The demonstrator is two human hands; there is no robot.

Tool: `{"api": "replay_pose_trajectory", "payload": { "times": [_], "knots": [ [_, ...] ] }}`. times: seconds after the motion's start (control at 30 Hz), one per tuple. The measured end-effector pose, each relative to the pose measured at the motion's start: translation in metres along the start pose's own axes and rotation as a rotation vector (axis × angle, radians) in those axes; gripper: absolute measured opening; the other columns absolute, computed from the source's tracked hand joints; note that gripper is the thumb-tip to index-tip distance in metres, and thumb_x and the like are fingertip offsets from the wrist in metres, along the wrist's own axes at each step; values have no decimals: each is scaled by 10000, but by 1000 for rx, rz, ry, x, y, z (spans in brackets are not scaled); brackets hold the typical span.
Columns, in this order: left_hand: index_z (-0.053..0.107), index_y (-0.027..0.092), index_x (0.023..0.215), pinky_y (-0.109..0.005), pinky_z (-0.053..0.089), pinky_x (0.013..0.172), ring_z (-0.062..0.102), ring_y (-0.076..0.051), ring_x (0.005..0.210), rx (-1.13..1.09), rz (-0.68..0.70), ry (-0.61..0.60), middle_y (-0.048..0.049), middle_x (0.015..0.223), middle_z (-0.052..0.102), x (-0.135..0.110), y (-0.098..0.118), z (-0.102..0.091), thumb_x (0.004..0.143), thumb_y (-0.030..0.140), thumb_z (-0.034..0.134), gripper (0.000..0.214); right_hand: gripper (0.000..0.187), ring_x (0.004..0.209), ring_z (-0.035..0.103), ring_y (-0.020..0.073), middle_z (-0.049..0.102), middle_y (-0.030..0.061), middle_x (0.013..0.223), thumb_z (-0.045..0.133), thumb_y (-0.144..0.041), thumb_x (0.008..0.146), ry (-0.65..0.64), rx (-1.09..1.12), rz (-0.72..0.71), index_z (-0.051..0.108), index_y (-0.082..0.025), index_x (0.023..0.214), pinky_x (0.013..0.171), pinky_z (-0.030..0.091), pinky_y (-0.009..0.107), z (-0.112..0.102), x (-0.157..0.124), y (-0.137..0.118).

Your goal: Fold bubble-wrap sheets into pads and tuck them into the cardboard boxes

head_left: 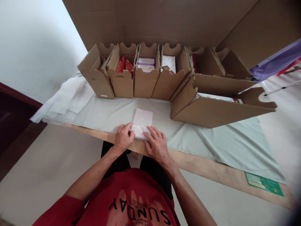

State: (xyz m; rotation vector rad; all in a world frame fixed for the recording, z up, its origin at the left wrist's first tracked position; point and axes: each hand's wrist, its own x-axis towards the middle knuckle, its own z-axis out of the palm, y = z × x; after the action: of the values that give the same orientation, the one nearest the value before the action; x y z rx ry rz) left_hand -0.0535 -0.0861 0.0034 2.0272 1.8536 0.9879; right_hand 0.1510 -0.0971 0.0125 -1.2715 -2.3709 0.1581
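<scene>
A flat white packet [142, 121] with a shiny, clear-looking plastic surface lies at the table's near edge, directly in front of me. Bent fingers of my left hand [124, 136] grip its lower left corner, thumb and forefinger close together. On the opposite side, my right hand [157, 144] holds the lower right edge, with its fingertips on the packet's surface. Whether anything is inside the packet I cannot tell. Its far end lies flat on the pale green cloth [113, 110].
Several upright cardboard holders [145, 83] stand in a row at the back, with red and white packages inside. A larger cardboard holder [221, 108] with a white box sits on the right. White wrapping sheets [70, 95] lie at the left. Tall cardboard [160, 22] rises behind.
</scene>
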Motion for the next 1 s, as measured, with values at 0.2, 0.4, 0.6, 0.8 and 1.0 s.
{"api": "replay_pose_trajectory", "payload": {
  "times": [0.2, 0.4, 0.6, 0.8, 1.0],
  "knots": [
    [651, 182, 1252, -462, 518, 969, 663, -277, 1018, -5, 72, -29, -106, 1045, 716, 2, 5, -15, 880, 271, 630, 383, 293, 1236, 633, 288, 756, 112, 1221, 522, -139, 959, 87, 104, -42, 715, -191, 1172, 994, 454, 469, -3, 5, -1],
    [650, 212, 1289, -533, 444, 1141, 533, -330, 1365, -243, 316, -233, -136, 1367, 652, -17, -2, -36, 863, 339, 693, 447, 233, 1004, 697, 245, 784, 79, 1034, 535, -244, 982, 58, 343, 49, 744, -220, 1084, 957, 490, 440, -32, 5, -3],
    [727, 196, 1093, -405, 579, 890, 684, -235, 954, -256, 39, -198, -79, 991, 749, -7, -3, -32, 937, 305, 594, 232, 312, 798, 688, 229, 777, 57, 897, 533, -387, 967, -14, 446, 304, 744, -217, 1123, 793, 543, 372, -21, 18, 7],
    [745, 205, 1036, -376, 574, 841, 676, -222, 882, -228, -9, -202, -51, 909, 748, 2, 3, -27, 896, 282, 630, 197, 283, 822, 688, 235, 778, 70, 932, 532, -357, 941, 33, 401, 327, 740, -208, 1062, 839, 530, 384, -13, 15, 11],
    [744, 210, 1011, -391, 561, 857, 665, -231, 898, -198, 36, -192, -51, 909, 750, 0, 2, -24, 878, 260, 638, 177, 213, 952, 678, 273, 771, 89, 980, 543, -288, 934, 51, 318, 276, 730, -214, 1001, 889, 481, 422, -14, 7, 9]
  ]
}}
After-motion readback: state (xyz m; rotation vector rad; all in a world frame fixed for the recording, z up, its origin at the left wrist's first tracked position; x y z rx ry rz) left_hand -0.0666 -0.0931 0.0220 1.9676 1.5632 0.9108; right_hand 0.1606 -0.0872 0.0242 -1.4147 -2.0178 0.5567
